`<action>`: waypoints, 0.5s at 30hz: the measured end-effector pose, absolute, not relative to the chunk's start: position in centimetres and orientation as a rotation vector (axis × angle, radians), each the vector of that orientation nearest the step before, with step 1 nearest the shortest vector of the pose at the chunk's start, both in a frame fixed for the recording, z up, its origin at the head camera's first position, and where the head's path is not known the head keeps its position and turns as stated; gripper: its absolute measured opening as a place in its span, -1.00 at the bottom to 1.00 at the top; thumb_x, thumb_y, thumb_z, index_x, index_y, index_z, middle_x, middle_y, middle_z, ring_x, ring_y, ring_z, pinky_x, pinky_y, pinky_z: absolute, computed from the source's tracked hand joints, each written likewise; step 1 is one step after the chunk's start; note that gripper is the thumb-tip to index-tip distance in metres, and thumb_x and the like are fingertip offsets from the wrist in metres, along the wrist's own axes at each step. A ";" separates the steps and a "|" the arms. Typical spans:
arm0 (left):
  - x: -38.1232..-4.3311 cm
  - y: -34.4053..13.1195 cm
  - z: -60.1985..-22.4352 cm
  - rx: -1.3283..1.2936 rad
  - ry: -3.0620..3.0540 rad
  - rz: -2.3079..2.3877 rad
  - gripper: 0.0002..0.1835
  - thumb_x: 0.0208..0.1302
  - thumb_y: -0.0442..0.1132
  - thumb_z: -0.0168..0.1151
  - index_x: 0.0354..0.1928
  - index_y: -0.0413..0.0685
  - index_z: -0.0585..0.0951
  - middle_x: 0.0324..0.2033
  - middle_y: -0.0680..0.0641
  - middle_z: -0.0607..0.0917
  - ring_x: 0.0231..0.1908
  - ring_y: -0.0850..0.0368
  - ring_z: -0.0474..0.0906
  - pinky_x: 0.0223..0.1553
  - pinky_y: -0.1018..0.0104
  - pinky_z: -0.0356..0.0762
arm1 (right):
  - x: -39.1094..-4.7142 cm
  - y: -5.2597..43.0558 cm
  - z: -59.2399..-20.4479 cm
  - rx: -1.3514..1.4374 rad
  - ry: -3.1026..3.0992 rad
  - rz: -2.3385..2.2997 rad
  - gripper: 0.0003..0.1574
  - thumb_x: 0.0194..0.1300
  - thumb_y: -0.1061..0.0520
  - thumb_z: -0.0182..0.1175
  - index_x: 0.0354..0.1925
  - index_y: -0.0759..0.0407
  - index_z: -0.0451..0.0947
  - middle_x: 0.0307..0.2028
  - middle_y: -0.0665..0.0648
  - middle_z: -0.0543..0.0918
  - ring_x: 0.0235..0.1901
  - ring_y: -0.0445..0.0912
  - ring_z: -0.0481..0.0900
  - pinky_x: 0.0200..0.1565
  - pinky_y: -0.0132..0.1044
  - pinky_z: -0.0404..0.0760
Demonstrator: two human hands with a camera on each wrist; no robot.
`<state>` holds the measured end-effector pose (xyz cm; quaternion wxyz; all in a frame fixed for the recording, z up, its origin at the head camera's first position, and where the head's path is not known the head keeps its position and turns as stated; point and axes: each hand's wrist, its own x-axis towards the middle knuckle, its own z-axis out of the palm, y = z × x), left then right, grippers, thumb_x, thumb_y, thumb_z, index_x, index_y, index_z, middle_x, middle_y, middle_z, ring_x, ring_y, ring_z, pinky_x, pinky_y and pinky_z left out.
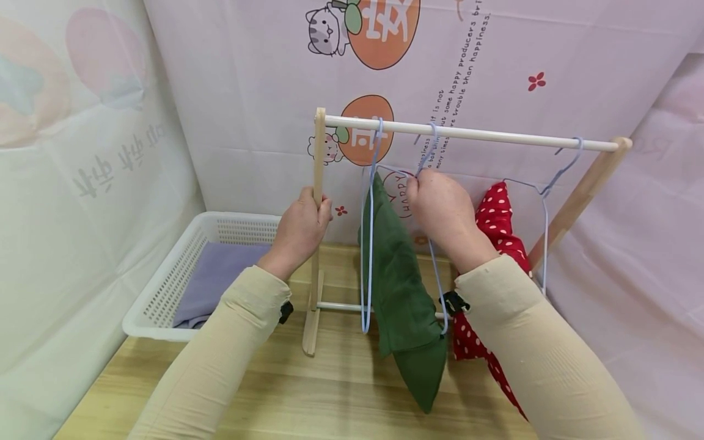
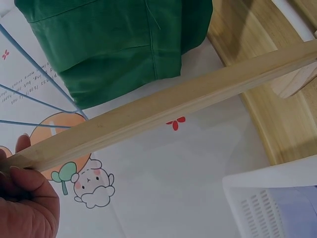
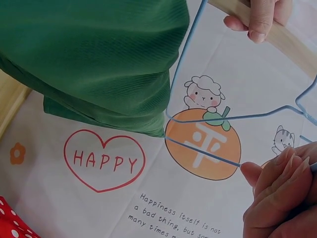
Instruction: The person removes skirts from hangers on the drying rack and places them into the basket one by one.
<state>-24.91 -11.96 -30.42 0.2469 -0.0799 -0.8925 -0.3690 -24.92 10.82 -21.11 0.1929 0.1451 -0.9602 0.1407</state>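
My left hand [image 1: 301, 229] grips the wooden left upright [image 1: 318, 159] of a small clothes rack; the left wrist view shows its thumb and fingers [image 2: 29, 191] around the wood. My right hand [image 1: 442, 205] pinches a blue wire hanger [image 1: 437, 269] just below its hook, which is over the white top rail [image 1: 478, 134]. A green garment [image 1: 400, 269] hangs folded on that hanger, draped lengthwise. Left of it, a bare blue hanger [image 1: 364, 269] hangs on the same rail. In the right wrist view, my right hand [image 3: 280, 198] holds the wire near its neck.
A red garment with white dots [image 1: 497, 214] hangs from another blue hanger [image 1: 561, 168] at the rail's right end, partly behind my right forearm. On the wooden tabletop [image 1: 341, 391], a white basket [image 1: 159, 333] left of the rack holds folded lavender cloth [image 1: 220, 275]. Printed curtains [image 1: 247, 91] surround the table.
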 end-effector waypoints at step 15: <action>-25.0 -11.9 -30.4 -0.215 -2.451 -0.966 -0.66 0.52 -0.04 -0.20 -0.05 -0.18 0.40 -0.42 -0.01 0.65 -0.56 0.08 0.51 -0.58 0.22 0.44 | -24.9 9.8 -21.1 0.436 -2.693 0.399 -0.47 0.51 -0.03 -0.25 -0.38 0.26 0.48 -0.49 0.27 0.60 -0.48 0.10 0.56 -0.39 -0.05 0.54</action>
